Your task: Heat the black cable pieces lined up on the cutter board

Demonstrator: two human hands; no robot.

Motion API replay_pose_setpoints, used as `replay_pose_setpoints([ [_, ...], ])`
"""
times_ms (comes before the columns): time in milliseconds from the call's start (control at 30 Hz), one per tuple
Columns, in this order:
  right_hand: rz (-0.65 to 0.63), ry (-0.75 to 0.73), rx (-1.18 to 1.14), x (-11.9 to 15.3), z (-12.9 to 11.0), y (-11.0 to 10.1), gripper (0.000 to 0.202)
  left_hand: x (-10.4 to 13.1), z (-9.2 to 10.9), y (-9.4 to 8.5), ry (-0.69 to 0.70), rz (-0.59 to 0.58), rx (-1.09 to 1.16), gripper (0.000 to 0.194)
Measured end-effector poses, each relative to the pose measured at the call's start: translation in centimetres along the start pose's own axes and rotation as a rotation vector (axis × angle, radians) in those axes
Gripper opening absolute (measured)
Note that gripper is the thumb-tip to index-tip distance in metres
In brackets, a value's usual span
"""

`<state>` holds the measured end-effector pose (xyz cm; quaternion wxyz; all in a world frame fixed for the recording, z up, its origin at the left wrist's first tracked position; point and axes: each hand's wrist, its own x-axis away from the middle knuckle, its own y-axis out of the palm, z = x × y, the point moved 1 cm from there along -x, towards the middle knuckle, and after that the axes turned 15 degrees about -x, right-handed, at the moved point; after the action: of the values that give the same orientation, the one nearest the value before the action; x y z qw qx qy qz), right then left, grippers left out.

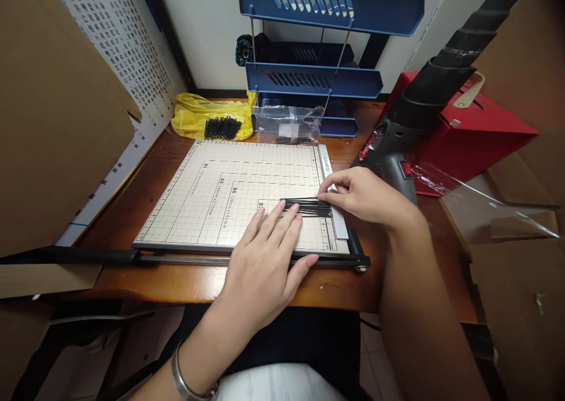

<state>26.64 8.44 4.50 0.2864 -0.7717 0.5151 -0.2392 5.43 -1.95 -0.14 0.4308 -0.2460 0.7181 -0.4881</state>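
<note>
A cream paper cutter (185, 195) with printed size lines lies on the wooden table. Several thin black strands (311, 207) rest side by side on it, their right ends against its metal edge ruler (334, 198); whether they are wires or tubing I cannot tell. My left hand (269, 251) lies palm down, fingers stretched, with its fingertips on the strands' left ends. At the ruler, the thumb and forefinger of my right hand (359, 195) pinch the end of the farthest strand. The cutter's black-handled arm (106, 256) is down along the near edge.
Behind the cutter are a yellow bag (189, 115) with a pile of short black pieces (223, 128), a clear plastic bag (289, 124) and a blue tiered rack (313, 77). A black tool with a stepped nozzle (432, 89) and a red box (477, 130) stand right. Cardboard (57, 124) rises left.
</note>
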Motion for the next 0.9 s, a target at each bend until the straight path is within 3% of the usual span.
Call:
replay_pose_setpoints([
  [467, -0.03, 0.061, -0.038, 0.4, -0.4, -0.1, 0.024, -0.4, 0.3, 0.0, 0.013, -0.042, -0.053, 0.067],
  [667, -0.066, 0.095, -0.09, 0.7, 0.0, -0.3, 0.027, -0.5, 0.6, 0.1, -0.062, -0.059, -0.084, 0.071],
  [900, -0.015, 0.115, -0.168, 1.6, 0.5, 0.2, 0.037, -0.4, 0.2, 0.2, -0.074, -0.067, -0.078, 0.07],
])
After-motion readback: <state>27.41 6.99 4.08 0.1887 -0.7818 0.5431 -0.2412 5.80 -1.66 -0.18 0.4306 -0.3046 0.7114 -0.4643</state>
